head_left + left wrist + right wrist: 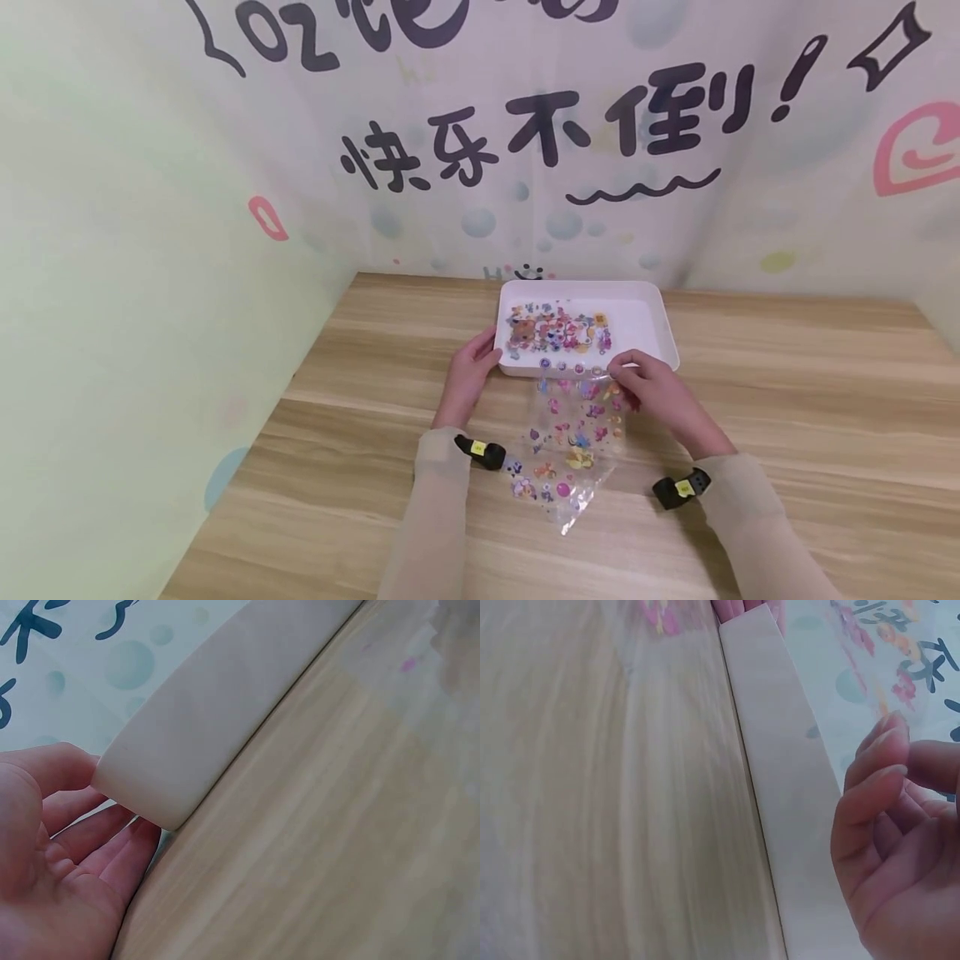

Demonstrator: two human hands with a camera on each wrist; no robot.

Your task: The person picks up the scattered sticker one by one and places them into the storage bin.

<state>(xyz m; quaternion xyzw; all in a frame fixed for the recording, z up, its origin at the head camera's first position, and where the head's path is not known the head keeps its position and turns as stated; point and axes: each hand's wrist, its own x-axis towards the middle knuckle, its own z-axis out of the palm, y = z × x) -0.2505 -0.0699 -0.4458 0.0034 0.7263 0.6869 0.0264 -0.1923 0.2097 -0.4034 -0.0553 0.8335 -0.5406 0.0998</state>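
My left hand (471,373) grips the near left corner of a white plastic tray (651,289). In the left wrist view its thumb lies against the tray wall (187,735), with the fingers behind the corner. My right hand (660,400) is at the tray's near right edge, thumb and fingertips together on the upper edge of a clear sticker sheet (592,410) with small colourful figures. From there the sheet reaches down toward me over the table. In the right wrist view, pink and orange printed stickers (904,686) show just beyond the fingertips.
More colourful clear stickers (551,329) lie in the tray's left and middle part. The tray stands on a wood-grain table (810,375), close to a printed curtain (465,183) at the back. Another curtain (135,292) hangs along the left side.
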